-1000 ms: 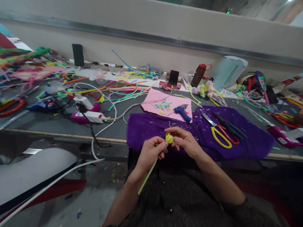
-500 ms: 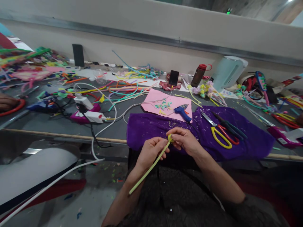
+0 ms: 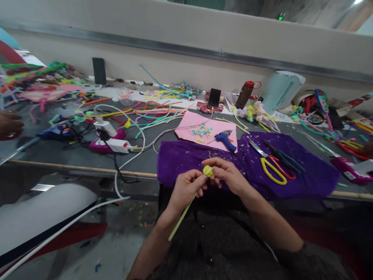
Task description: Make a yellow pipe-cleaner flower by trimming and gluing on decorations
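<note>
Coil (image 3: pixel 208 171), yellow, one: near centre, seen against the purple cloth (image 3: pixel 171 155). Left hand (image 3: pixel 185 190): thumb and finger pinching the coil's left edge. Right hand (image 3: pixel 230 177): fingertips pinching its right edge. Stem (image 3: pixel 182 219), pale green: slants near-left from beneath the left hand; half a second ago it crossed the left fingers in full length, so the coil has probably been turned for shaping. Far: glue gun (image 3: pixel 225 140) on pink sheet (image 3: pixel 189 120). Right: scissors (image 3: pixel 272 173), on cloth.

Yellow coiled bundle (image 3: pixel 208 171), between both hands (image 3: pixel 186 188) (image 3: pixel 231 177), pale yellow-green strip (image 3: pixel 182 219) slanting down
</note>
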`<state>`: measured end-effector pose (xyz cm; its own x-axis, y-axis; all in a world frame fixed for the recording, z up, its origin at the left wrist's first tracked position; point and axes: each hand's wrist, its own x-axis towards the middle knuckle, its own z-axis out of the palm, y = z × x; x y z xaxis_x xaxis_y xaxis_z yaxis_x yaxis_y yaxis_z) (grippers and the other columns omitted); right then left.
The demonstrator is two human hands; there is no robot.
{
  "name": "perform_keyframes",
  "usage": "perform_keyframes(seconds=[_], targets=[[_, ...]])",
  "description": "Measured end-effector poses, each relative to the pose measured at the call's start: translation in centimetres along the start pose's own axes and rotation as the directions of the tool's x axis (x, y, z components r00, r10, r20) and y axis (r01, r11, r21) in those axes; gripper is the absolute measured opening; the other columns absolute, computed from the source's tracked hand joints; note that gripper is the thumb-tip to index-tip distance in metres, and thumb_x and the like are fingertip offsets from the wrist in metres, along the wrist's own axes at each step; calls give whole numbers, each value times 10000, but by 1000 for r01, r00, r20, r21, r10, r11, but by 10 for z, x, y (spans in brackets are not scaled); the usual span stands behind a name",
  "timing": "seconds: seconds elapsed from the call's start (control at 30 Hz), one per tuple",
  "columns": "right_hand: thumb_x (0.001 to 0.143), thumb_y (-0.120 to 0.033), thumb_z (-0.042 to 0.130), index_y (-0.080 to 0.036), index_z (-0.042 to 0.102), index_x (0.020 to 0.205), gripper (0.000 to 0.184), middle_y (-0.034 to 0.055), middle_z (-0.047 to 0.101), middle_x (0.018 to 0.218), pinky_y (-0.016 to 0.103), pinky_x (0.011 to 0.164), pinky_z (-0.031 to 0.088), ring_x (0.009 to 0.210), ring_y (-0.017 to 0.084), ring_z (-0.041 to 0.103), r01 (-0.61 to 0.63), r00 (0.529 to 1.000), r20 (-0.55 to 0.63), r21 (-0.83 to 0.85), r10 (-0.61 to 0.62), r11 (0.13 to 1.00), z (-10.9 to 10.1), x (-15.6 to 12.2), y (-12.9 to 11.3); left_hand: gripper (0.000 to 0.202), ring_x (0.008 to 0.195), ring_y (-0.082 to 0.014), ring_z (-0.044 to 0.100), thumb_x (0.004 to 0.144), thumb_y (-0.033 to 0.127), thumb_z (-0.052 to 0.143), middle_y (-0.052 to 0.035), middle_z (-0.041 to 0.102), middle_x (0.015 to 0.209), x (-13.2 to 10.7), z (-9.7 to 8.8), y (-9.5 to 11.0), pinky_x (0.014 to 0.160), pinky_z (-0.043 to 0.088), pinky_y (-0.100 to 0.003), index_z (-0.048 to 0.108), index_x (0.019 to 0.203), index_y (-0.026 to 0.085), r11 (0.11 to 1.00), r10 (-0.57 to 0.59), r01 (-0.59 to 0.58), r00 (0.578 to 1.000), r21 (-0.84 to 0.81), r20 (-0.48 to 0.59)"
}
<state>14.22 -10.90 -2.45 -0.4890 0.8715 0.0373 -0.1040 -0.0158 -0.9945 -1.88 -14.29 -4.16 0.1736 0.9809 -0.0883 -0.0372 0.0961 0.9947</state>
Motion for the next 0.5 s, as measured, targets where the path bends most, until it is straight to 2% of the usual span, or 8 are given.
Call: perform_keyframes(seconds=[0.1, 0.3, 0.43, 0.5], targets=[[751, -306, 597, -191, 594, 1057, 327, 22, 596, 842, 157, 378, 390, 568, 86, 545, 5, 999, 37, 46, -6, 999, -4, 1, -2, 223, 363, -45, 452, 743, 350, 585, 12, 586, 542, -1, -1, 3, 365, 316, -151, 563, 666, 142, 993, -58, 62, 997, -104, 50], [720, -264, 628, -173, 644, 906, 207, -2, 607, 689, 146, 362, 377, 493, 73, 521, -46, 999, 25, 53, 45, 998, -5, 2, 0, 258, 358, -56, 463, 738, 376, 585, -6, 604, 525, -1, 0, 0, 368, 337, -163, 585, 642, 137, 982, -86, 101, 991, -162, 99], [718, -250, 623, -161, 643, 887, 192, 3, 607, 692, 143, 345, 361, 465, 65, 505, -33, 999, -18, 82, 35, 996, -6, 2, 2, 316, 396, -86, 522, 769, 428, 524, -43, 640, 580, 0, -1, -3, 385, 381, -179, 617, 750, 127, 974, -105, 117, 992, -192, 68], [720, -241, 620, -159, 644, 882, 183, 1, 605, 690, 143, 344, 361, 456, 61, 499, -29, 999, -20, 77, 31, 997, -6, 2, 2, 293, 416, -86, 535, 750, 414, 557, -45, 647, 611, 0, 0, -3, 401, 399, -180, 615, 779, 128, 976, -112, 119, 992, -180, 53]])
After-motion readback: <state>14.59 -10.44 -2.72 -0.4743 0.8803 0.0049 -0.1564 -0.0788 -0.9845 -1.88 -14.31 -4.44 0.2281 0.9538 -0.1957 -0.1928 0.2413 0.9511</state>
